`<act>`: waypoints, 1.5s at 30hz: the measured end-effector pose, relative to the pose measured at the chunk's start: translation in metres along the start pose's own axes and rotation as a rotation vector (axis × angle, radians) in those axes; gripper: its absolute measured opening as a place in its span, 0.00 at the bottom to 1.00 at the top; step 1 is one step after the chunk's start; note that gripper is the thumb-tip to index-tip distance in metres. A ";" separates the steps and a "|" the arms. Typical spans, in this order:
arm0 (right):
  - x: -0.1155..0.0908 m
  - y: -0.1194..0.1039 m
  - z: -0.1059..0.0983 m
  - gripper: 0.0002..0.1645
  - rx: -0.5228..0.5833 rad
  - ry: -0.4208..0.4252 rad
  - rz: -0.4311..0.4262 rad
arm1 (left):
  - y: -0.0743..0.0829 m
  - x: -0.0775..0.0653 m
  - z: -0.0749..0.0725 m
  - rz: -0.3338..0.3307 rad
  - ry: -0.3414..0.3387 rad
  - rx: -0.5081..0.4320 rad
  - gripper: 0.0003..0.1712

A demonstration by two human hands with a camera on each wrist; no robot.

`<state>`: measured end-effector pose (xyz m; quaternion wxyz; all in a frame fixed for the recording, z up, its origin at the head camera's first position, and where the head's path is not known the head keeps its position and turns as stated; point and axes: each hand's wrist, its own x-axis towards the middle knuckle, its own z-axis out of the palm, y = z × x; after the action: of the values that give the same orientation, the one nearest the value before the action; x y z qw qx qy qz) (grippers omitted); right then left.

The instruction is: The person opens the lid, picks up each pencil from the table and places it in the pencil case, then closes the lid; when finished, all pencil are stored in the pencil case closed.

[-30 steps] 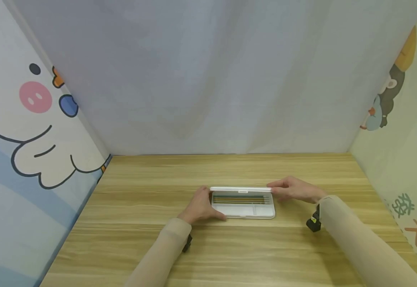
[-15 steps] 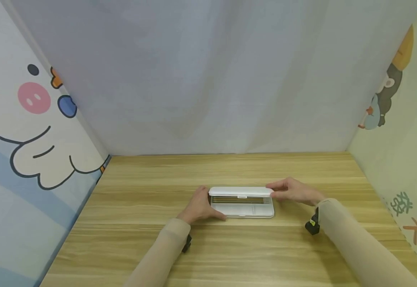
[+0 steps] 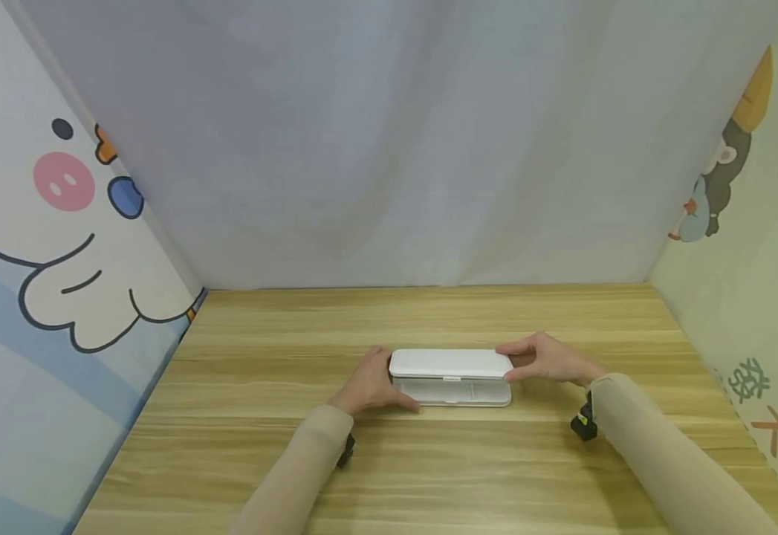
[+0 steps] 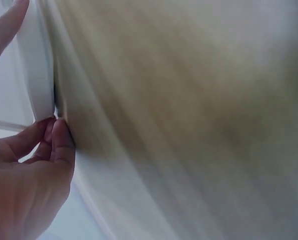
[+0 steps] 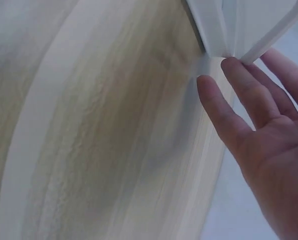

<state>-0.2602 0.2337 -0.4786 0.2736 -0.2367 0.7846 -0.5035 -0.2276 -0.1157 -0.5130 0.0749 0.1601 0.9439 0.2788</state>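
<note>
A white pencil case lies on the wooden table in the head view, its lid [image 3: 450, 362] tilted partway down over the tray [image 3: 435, 391]. My left hand [image 3: 368, 385] grips the case's left end, thumb at the front edge and fingers toward the back. At the right end, my right hand [image 3: 550, 361] holds the lid between thumb and fingers. Bent fingertips of the left hand [image 4: 34, 175] meet the case edge in the left wrist view. The right wrist view has the right hand [image 5: 268, 120] with fingertips at the lid's corner. The lid hides the tray's back part.
The wooden table [image 3: 281, 334] extends around the case. A pale curtain [image 3: 422, 148] stands behind it. Printed cartoon panels rise at the left [image 3: 61, 223] and right [image 3: 730, 260]. Dark devices sit at both wrists.
My right hand has swung the lid forward and down, covering the thin gold pencil-like sticks that showed inside. The left hand stays on the case's left end.
</note>
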 end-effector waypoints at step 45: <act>-0.001 0.004 0.007 0.43 -0.096 0.030 -0.045 | -0.004 0.001 -0.015 0.042 -0.068 -0.195 0.39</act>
<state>-0.2553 0.2316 -0.4847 0.2388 -0.2595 0.8065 -0.4745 -0.2328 -0.1262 -0.5027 0.1161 0.1811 0.9057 0.3653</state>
